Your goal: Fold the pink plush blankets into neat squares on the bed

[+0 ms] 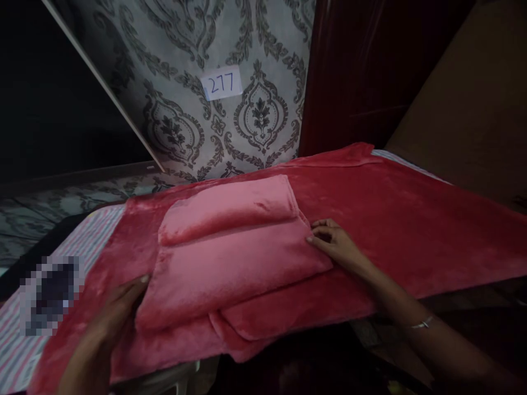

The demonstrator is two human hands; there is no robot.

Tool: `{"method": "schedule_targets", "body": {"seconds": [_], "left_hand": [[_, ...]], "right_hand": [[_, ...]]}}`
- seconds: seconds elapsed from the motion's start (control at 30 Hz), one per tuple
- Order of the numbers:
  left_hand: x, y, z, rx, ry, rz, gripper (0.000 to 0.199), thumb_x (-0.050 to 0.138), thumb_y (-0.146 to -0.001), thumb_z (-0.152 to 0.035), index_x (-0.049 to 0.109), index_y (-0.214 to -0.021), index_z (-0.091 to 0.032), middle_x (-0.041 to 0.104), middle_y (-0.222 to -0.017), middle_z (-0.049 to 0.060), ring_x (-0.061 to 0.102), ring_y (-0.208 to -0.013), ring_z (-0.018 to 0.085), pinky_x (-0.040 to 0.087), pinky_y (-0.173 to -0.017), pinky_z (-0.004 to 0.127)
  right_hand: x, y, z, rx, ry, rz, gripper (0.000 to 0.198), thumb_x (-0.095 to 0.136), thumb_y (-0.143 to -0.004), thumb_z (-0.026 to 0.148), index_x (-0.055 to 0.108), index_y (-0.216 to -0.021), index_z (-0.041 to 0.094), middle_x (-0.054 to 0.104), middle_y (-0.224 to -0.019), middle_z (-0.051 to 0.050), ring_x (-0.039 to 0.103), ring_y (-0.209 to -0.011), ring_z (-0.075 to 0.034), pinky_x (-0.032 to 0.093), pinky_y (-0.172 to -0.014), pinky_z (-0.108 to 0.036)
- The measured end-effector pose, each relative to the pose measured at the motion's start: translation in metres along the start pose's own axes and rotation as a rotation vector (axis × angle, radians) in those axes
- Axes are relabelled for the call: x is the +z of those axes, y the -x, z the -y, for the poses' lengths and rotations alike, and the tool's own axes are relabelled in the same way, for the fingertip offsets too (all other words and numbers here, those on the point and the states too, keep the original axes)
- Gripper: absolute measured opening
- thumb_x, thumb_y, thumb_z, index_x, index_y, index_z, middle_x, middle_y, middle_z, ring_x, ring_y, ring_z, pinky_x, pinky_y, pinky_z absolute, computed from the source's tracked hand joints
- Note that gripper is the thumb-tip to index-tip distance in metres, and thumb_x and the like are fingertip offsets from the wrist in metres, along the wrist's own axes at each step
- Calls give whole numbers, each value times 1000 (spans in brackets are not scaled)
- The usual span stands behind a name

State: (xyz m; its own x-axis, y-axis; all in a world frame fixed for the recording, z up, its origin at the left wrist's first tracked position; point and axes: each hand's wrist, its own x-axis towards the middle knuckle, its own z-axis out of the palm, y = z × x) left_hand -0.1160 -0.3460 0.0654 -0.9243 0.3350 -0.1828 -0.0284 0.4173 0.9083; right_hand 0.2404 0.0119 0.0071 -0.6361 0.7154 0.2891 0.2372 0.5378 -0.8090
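Head view: plush pink-red cloth [234, 269], folded into thick layers.

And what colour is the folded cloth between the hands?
The folded cloth is reddish pink, head view.

Support: cloth-covered flat surface [444, 241], probably a table, its own top hidden
Lower cover: pale striped cloth [102, 225], showing at the left end and far right edge
Upper cover: wide red plush cloth [362, 203], spread over the stripes
On the red: folded pinkish-red plush cloth [234, 258]
On the stripes: dark pixelated object [53, 291]
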Motion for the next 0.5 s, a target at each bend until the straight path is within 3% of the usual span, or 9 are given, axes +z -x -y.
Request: {"method": "schedule_targets", "body": {"seconds": [0.1,0.17,0.3,0.4,0.5], "left_hand": [[16,-10,-19,-112,164,140,34,85,-42,-34,72,-70,-20,77,-75,5,72,-77,27,62,-66,32],[25,-16,-25,-194,227,140,24,81,-50,-28,71,-70,-18,76,-72,5,72,-70,24,61,-61,30],[40,-26,-31,-336,203,85,7,66,-71,-24,68,-70,-17,69,-61,3,66,-53,20,57,-53,30],[46,-32,-28,-238,106,5,11,61,-77,-25,65,-69,-18,66,-59,2,66,-59,21,60,-63,34],[47,-36,-20,-69,19,-119,9,62,-76,-24,64,-68,-20,69,-68,3,70,-85,26,60,-85,37]], "right_hand": [[8,-16,6,-49,88,-76,28,68,-79,48,74,-80,21,64,-107,-12,59,-104,-28,47,-93,-41],[14,-25,13,-79,173,-121,25,70,-77,45,74,-81,21,64,-110,-12,58,-107,-28,45,-94,-40],[21,-38,18,-38,269,-14,24,66,-76,39,59,-62,21,63,-79,-6,58,-79,-21,43,-74,-32],[22,-39,9,98,231,-35,26,58,-76,35,46,-56,23,52,-62,0,48,-61,-16,34,-60,-29],[20,-34,-4,221,85,-123,23,53,-74,39,47,-58,24,48,-57,2,43,-57,-15,30,-55,-27]]}}
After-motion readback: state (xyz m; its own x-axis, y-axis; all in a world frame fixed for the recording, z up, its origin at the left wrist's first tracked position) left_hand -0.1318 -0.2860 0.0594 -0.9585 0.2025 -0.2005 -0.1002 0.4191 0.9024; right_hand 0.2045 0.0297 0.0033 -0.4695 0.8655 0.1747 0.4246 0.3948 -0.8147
